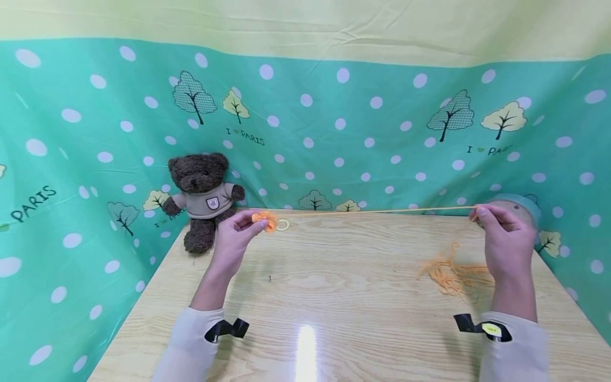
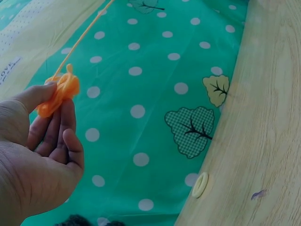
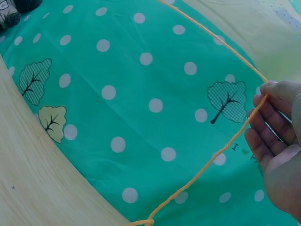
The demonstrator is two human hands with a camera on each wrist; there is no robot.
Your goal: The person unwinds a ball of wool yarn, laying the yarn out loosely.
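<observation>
A small orange yarn bundle [image 2: 63, 92] is pinched between the thumb and fingers of my left hand [image 1: 234, 236], held above the table's far left part. From it one strand of yarn [image 1: 382, 211] runs straight and taut across to my right hand [image 1: 508, 239], whose thumb and forefinger pinch it. Past that pinch the strand [image 3: 207, 162] hangs down in the right wrist view. Loose orange yarn [image 1: 448, 276] lies in a tangled heap on the table, left of my right forearm.
A pale yellow ring [image 1: 283, 225] lies on the wooden table [image 1: 334, 307] near its back edge. At the back left sits a brown teddy bear [image 1: 198, 185] in a grey shirt. Behind my right hand is a round toy with a light blue top [image 1: 527, 204]. A green dotted curtain [image 1: 334, 132] surrounds the table.
</observation>
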